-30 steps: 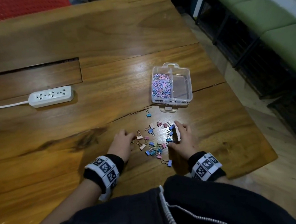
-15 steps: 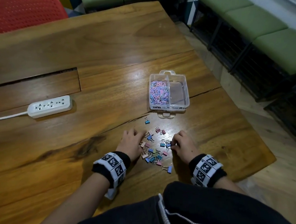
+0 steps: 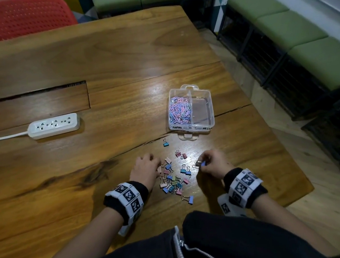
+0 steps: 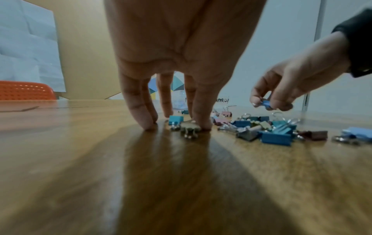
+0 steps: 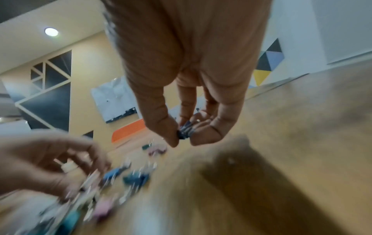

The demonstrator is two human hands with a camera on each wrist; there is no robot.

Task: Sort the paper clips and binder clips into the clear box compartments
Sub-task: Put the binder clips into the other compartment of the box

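A clear box (image 3: 210, 112) stands on the wooden table; its left compartment holds pastel paper clips (image 3: 179, 111), and its right compartment (image 3: 202, 109) shows only bare floor. Several coloured binder clips (image 3: 174, 181) lie scattered in front of it, between my hands. My right hand (image 3: 200, 164) hovers just above the table and pinches a blue binder clip (image 4: 265, 103) between thumb and fingers, also blurred in the right wrist view (image 5: 184, 132). My left hand (image 4: 177, 125) stands with straight fingers, tips on the table at the pile's left edge, a beige clip (image 4: 190, 128) against them.
One blue clip (image 3: 166, 144) lies apart near the box. A white power strip (image 3: 53, 126) with its cord sits at the left. The table's right edge (image 3: 269, 122) drops to the floor, green benches (image 3: 301, 31) beyond. A red chair (image 3: 21, 16) stands at the far side.
My right hand has picked a blue binder clip out of the pile and raised it off the table. My left hand has slid closer to the pile's left edge.
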